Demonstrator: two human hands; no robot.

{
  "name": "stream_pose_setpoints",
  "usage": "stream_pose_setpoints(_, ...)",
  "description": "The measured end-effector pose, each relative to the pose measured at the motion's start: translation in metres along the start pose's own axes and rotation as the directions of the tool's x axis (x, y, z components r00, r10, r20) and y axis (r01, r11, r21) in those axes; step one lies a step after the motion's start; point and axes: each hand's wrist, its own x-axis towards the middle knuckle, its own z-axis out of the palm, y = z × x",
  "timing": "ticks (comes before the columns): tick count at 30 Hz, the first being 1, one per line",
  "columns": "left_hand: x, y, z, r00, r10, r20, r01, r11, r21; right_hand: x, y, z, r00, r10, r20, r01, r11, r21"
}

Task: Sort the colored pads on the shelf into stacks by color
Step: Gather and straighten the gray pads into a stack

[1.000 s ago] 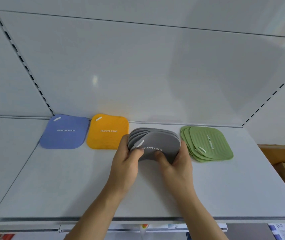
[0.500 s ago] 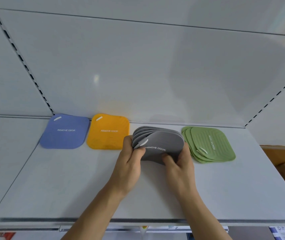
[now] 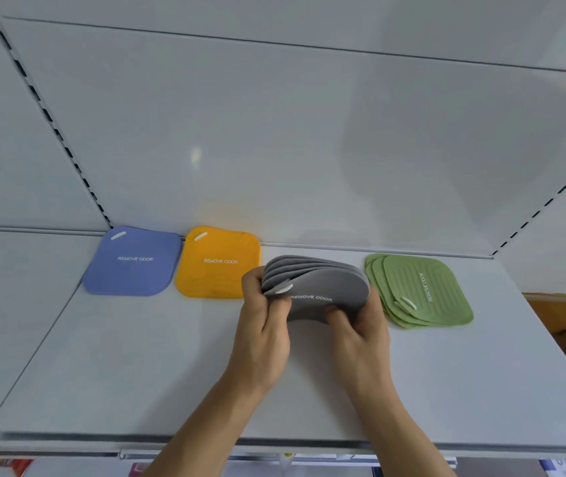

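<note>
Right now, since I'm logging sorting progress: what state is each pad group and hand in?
blue pad: flat on shelf, far left.
orange pad: flat, beside blue.
gray pads: fanned, bowed, gripped by both hands.
green pads: flat, loosely fanned stack.
left hand: gripping gray pads.
right hand: gripping gray pads.

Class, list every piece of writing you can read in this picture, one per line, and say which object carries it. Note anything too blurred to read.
"REMOVE ODOR" in white on the blue pad.
"REMOVE ODOR" in white on the orange pad.
"REMOVE ODOR" in white on the front grey pad held in both hands.
"REMOVE ODOR" in white, turned sideways, on the top green pad.
Printed items below the shelf edge: too blurred to read.
</note>
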Motion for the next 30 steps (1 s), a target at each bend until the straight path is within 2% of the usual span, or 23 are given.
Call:
stream_pose_setpoints(5,0.006,-0.009,-0.005,0.999,0.008,0.046,-0.014,0.992,0.122,0.007,0.005,-0.005,0.999,0.029,0.037,-0.028,0.999,-0.042)
stream_pose_setpoints(9,0.01,-0.012,-0.014,0.996,-0.007,0.088,-0.018,0.96,0.281,0.009,0.01,-0.01,0.999,0.005,0.04,0.001,0.986,-0.167)
stream_pose_setpoints(13,0.021,-0.009,-0.025,0.992,0.118,0.036,-0.118,0.83,0.545,0.023,0.011,-0.02,0.999,-0.025,0.036,0.036,0.933,-0.358)
stream_pose_setpoints(18,0.05,-0.007,-0.02,0.989,0.144,-0.045,-0.083,0.77,0.632,0.052,0.001,-0.018,0.998,0.022,0.057,0.003,0.917,-0.4)
stream_pose_setpoints(22,0.069,-0.025,-0.014,0.96,0.277,0.022,-0.189,0.595,0.781,0.071,0.009,-0.009,0.996,-0.038,0.08,0.073,0.858,-0.508)
stream_pose_setpoints(27,0.074,-0.032,-0.005,0.945,0.327,0.032,-0.187,0.453,0.871,0.084,0.031,-0.006,0.986,-0.13,0.102,0.165,0.756,-0.634)
stream_pose_setpoints(30,0.074,-0.035,-0.004,0.939,0.342,0.035,-0.175,0.388,0.905,0.083,0.042,-0.005,0.976,-0.197,0.093,0.21,0.73,-0.651)
